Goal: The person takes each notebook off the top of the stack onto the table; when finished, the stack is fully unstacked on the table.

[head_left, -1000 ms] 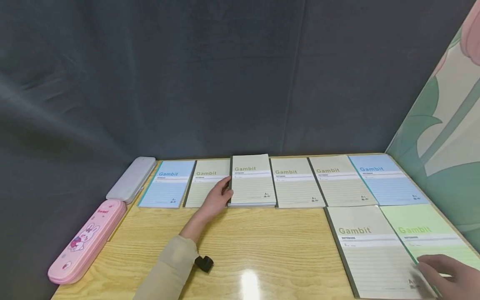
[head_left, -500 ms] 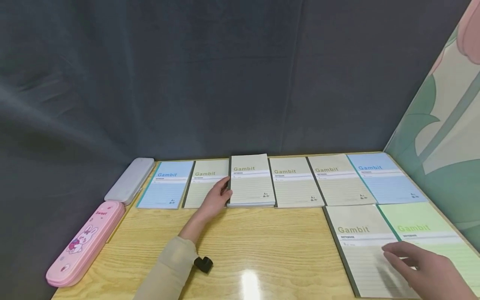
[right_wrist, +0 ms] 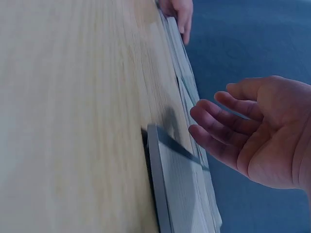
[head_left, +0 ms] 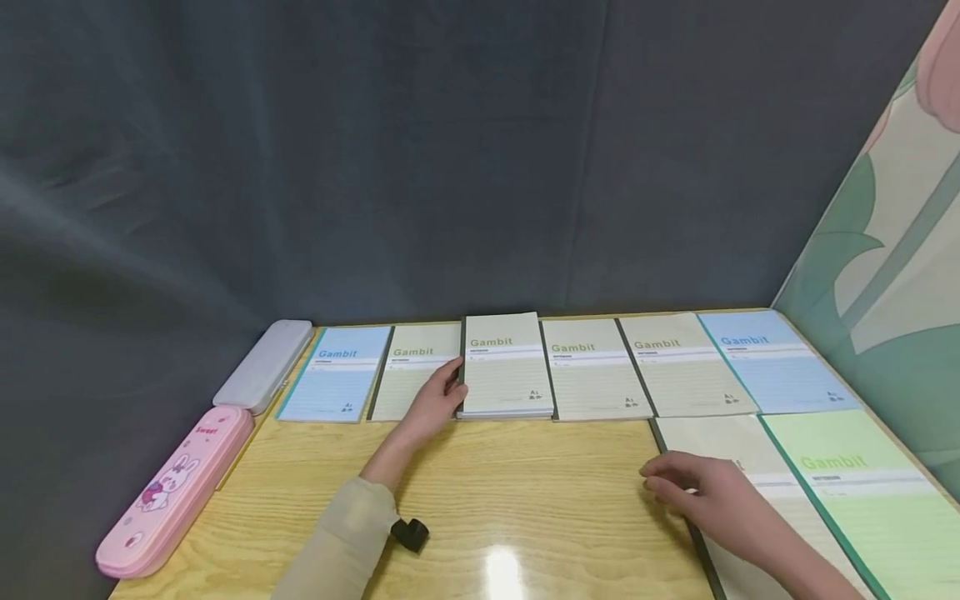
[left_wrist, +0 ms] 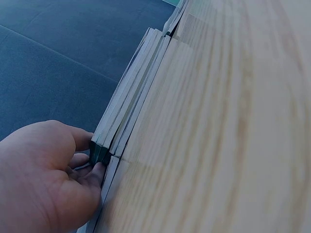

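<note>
A stack of notebooks (head_left: 507,367) with a beige Gambit cover on top lies in the middle of the back row. My left hand (head_left: 431,408) touches the stack's dark spine edge with thumb and fingertips; in the left wrist view, the hand (left_wrist: 48,174) is at the spine corner of several layered notebooks (left_wrist: 129,92). Over the left part of a front beige notebook (head_left: 750,442) hovers my right hand (head_left: 712,500), fingers loosely bent, holding nothing. Its palm and relaxed fingers show in the right wrist view, apart from the notebooks. A green notebook (head_left: 877,492) lies beside the front beige one.
Along the back edge lie a blue notebook (head_left: 333,375), beige notebooks (head_left: 597,371) and another blue notebook (head_left: 776,362). On the left are a pink pencil case (head_left: 176,492) and a white case (head_left: 264,365). A dark curtain (head_left: 450,158) hangs behind the wooden table (head_left: 525,492).
My right hand has moved left from the green notebook's edge, across the front beige notebook to its left side. My left hand stays at the stack.
</note>
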Demonstrator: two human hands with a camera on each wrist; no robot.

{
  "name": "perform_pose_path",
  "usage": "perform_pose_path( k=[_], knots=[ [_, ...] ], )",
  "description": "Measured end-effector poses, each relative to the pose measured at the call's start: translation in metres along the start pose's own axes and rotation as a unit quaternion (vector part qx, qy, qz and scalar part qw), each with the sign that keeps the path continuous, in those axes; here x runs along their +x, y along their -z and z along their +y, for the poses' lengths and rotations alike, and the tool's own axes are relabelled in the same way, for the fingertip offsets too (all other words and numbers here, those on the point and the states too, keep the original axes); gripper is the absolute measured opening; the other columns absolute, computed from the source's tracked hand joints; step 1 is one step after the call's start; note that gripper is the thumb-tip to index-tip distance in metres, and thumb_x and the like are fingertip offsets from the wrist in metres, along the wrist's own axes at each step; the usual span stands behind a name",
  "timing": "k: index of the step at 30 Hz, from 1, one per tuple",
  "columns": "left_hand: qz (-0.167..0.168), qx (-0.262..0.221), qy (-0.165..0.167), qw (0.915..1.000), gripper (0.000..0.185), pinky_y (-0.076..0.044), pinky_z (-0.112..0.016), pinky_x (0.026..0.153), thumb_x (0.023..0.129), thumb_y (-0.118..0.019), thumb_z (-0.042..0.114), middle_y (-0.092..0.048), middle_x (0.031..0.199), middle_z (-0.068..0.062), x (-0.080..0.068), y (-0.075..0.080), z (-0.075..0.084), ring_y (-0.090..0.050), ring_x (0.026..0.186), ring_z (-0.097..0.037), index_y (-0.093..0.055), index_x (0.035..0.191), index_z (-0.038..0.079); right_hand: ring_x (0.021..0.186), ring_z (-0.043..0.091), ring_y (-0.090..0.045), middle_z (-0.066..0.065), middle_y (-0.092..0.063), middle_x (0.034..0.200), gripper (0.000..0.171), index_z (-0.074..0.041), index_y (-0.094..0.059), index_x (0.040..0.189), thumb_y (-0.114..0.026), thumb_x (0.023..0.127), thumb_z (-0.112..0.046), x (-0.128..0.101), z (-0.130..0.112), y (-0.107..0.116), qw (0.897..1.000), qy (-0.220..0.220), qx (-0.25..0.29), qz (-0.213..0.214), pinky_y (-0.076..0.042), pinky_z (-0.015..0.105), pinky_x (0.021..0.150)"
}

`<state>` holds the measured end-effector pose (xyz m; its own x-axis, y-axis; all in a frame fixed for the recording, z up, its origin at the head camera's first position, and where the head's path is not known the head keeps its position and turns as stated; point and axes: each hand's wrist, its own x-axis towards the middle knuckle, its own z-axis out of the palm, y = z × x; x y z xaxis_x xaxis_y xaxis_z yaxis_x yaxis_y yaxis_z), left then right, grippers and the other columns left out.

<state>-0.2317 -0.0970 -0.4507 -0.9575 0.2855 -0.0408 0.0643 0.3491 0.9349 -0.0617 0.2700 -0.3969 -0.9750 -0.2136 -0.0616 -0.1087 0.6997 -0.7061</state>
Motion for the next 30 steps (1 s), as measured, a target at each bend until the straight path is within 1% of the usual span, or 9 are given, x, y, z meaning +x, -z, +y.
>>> perform_pose_path(
  k=[3,7,11,14,16,20,22,27,30],
  knots=[
    [-0.001,0.004,0.004,1.0,0.057,-0.035,-0.043,0.116,0.108,-0.05,0.013,-0.028,0.162,-0.02,0.0,0.0,0.0,-0.034,0.146,-0.034,-0.028,0.16,0.006,0.085,0.01,-0.07,-0.004,-0.073,0.098,0.023,-0.009,-0.073,0.111,-0.066,0.101,-0.028,0.014,-0.005,-0.004,0.999,0.014,0.041,-0.008,-0.057,0.026,0.069],
    [0.002,0.012,0.005,0.9999,0.057,-0.035,-0.043,0.115,0.108,-0.051,0.013,-0.028,0.162,-0.019,0.001,0.001,0.0,-0.034,0.146,-0.034,-0.028,0.16,0.006,0.086,0.017,-0.071,0.002,-0.074,0.098,0.023,-0.004,-0.072,0.112,-0.067,0.1,-0.023,0.036,-0.012,-0.011,0.995,0.006,0.098,-0.007,-0.058,0.028,0.071],
    [0.004,0.014,0.007,0.9999,0.057,-0.036,-0.044,0.115,0.108,-0.05,0.013,-0.028,0.162,-0.019,0.0,0.001,0.001,-0.033,0.146,-0.034,-0.028,0.16,0.006,0.089,0.021,-0.071,0.005,-0.074,0.099,0.022,-0.002,-0.072,0.113,-0.066,0.1,-0.018,0.056,-0.017,-0.017,0.993,-0.004,0.121,-0.002,-0.059,0.029,0.072],
    [0.001,0.009,0.005,0.9999,0.057,-0.035,-0.043,0.116,0.108,-0.05,0.012,-0.027,0.162,-0.02,-0.001,0.0,0.003,-0.033,0.146,-0.034,-0.028,0.159,0.005,0.09,0.02,-0.071,0.004,-0.074,0.099,0.02,-0.003,-0.072,0.113,-0.065,0.101,-0.017,0.068,-0.019,-0.022,0.994,-0.004,0.113,0.004,-0.059,0.028,0.074],
    [0.0,0.007,0.003,1.0,0.057,-0.035,-0.042,0.116,0.108,-0.05,0.011,-0.027,0.162,-0.02,-0.001,0.0,0.004,-0.033,0.146,-0.034,-0.028,0.159,0.004,0.09,0.018,-0.071,0.004,-0.074,0.1,0.02,-0.003,-0.072,0.113,-0.064,0.101,-0.017,0.076,-0.021,-0.024,0.994,0.004,0.105,0.008,-0.058,0.028,0.074],
    [0.002,0.008,0.002,1.0,0.056,-0.034,-0.041,0.116,0.108,-0.05,0.012,-0.027,0.162,-0.02,-0.001,-0.001,0.005,-0.033,0.146,-0.033,-0.028,0.159,0.003,0.091,0.018,-0.071,0.004,-0.075,0.099,0.018,-0.005,-0.073,0.111,-0.063,0.101,-0.017,0.092,-0.024,-0.028,0.996,0.026,0.084,0.024,-0.057,0.032,0.077],
    [0.003,0.01,0.001,0.9999,0.056,-0.034,-0.04,0.116,0.108,-0.05,0.012,-0.028,0.162,-0.02,-0.001,-0.001,0.005,-0.033,0.146,-0.033,-0.028,0.159,0.003,0.094,0.02,-0.07,0.003,-0.075,0.101,0.018,-0.005,-0.073,0.111,-0.063,0.101,-0.016,0.1,-0.025,-0.029,0.996,0.036,0.07,0.038,-0.055,0.035,0.08],
    [0.006,0.017,0.002,0.9998,0.057,-0.034,-0.038,0.116,0.108,-0.05,0.012,-0.028,0.162,-0.02,0.002,0.0,0.003,-0.033,0.146,-0.031,-0.028,0.159,0.003,0.101,0.026,-0.067,0.005,-0.074,0.105,0.018,-0.006,-0.074,0.112,-0.064,0.1,-0.015,0.121,-0.023,-0.036,0.996,0.027,0.042,0.078,-0.054,0.042,0.085],
    [0.007,0.021,0.006,0.9997,0.057,-0.034,-0.037,0.116,0.107,-0.051,0.012,-0.029,0.161,-0.02,0.003,-0.001,0.002,-0.033,0.146,-0.031,-0.028,0.159,0.003,0.101,0.027,-0.067,0.008,-0.073,0.107,0.02,-0.004,-0.072,0.114,-0.064,0.1,-0.015,0.132,-0.021,-0.042,0.996,0.016,0.039,0.084,-0.053,0.044,0.086]
  ],
)
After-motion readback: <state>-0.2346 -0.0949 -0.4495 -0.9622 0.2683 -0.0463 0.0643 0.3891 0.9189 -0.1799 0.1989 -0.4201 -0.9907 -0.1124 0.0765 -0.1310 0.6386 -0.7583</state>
